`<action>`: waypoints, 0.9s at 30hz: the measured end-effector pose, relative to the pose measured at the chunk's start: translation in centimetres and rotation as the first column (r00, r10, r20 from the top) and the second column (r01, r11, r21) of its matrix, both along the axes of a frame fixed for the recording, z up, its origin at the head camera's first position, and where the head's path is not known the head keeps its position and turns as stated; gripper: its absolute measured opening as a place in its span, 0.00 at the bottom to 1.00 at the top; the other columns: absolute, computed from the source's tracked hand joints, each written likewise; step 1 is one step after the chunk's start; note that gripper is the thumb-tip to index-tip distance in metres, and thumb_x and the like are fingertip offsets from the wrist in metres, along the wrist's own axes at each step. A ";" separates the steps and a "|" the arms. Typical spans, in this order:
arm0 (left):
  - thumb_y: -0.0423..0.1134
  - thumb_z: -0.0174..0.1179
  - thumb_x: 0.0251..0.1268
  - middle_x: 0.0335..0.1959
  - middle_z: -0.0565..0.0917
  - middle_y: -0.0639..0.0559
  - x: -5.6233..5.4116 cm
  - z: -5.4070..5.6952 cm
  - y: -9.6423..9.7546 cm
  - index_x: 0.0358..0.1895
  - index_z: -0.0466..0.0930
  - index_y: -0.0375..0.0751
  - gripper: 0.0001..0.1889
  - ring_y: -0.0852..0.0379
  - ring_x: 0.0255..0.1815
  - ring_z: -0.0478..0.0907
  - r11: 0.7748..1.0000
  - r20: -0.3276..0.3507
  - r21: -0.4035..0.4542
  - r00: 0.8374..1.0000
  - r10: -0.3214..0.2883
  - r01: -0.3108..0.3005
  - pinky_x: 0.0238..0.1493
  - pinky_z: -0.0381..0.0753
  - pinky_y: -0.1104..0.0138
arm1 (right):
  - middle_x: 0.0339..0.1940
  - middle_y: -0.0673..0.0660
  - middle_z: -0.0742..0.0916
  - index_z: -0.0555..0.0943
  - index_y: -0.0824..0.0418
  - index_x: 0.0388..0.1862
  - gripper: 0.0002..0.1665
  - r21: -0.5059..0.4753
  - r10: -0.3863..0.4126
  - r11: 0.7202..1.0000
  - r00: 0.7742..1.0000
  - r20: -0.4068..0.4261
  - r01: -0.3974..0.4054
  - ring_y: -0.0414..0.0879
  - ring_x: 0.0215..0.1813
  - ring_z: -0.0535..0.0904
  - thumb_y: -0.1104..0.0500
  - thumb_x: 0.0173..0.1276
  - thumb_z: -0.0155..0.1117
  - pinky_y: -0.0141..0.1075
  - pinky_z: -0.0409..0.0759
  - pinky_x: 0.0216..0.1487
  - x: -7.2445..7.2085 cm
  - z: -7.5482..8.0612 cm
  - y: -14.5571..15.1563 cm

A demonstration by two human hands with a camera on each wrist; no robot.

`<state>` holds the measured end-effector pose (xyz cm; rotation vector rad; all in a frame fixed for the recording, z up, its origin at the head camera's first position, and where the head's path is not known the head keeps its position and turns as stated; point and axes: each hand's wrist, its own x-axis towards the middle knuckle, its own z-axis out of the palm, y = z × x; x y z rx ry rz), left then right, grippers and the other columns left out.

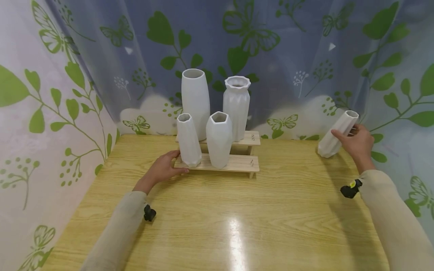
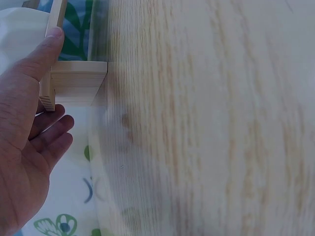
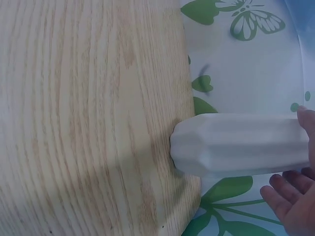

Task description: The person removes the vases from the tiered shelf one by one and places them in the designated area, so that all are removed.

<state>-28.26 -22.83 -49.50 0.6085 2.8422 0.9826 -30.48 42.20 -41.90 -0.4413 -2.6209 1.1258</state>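
My right hand [image 1: 360, 145] holds a slim white faceted vase [image 1: 333, 138], thumb on the near side and fingers behind. The vase leans to the right, its base low at the table's back right; in the right wrist view its ribbed body [image 3: 236, 143] lies across the table edge. At the left end of a two-tier wooden stand [image 1: 241, 163], my left hand [image 1: 162, 168] grips the lower board. The left wrist view shows the thumb [image 2: 47, 49] along the board's edge, the other fingers around its end.
On the lower tier stand a slim fluted vase [image 1: 189, 141] and a faceted vase [image 1: 219, 141]. Behind them, a tall smooth vase [image 1: 196, 99] and a ruffled-rim vase [image 1: 236, 109] stand on the upper tier. A leaf-patterned curtain [image 1: 203, 37] borders the wooden table [image 1: 217, 210].
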 end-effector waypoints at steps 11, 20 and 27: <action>0.58 0.72 0.61 0.74 0.71 0.39 0.2 0.2 0.0 0.79 0.62 0.41 0.47 0.36 0.73 0.69 1.000 -0.002 0.005 1.000 -0.006 0.006 0.68 0.70 0.39 | 0.76 0.68 0.71 0.60 0.66 0.81 0.57 -0.005 -0.030 1.000 0.999 0.015 0.031 0.60 0.67 0.75 0.30 0.68 0.61 0.44 0.81 0.56 1.4 0.2 0.1; 0.57 0.73 0.61 0.75 0.70 0.39 0.1 0.1 0.0 0.79 0.62 0.40 0.48 0.36 0.73 0.68 1.000 0.000 0.014 1.000 -0.008 0.008 0.68 0.70 0.39 | 0.73 0.63 0.76 0.69 0.61 0.77 0.49 -0.023 -0.082 0.996 0.995 -0.061 0.081 0.27 0.46 0.74 0.35 0.66 0.68 0.16 0.70 0.36 2.7 0.3 -0.5; 0.58 0.72 0.61 0.74 0.71 0.40 -0.1 -0.1 -0.2 0.79 0.63 0.41 0.48 0.37 0.73 0.69 1.000 -0.003 0.012 1.000 -0.013 0.013 0.68 0.71 0.40 | 0.72 0.63 0.78 0.72 0.60 0.75 0.48 -0.067 -0.088 0.994 0.992 -0.088 0.082 0.20 0.40 0.71 0.35 0.64 0.71 0.14 0.71 0.37 4.0 1.1 -1.2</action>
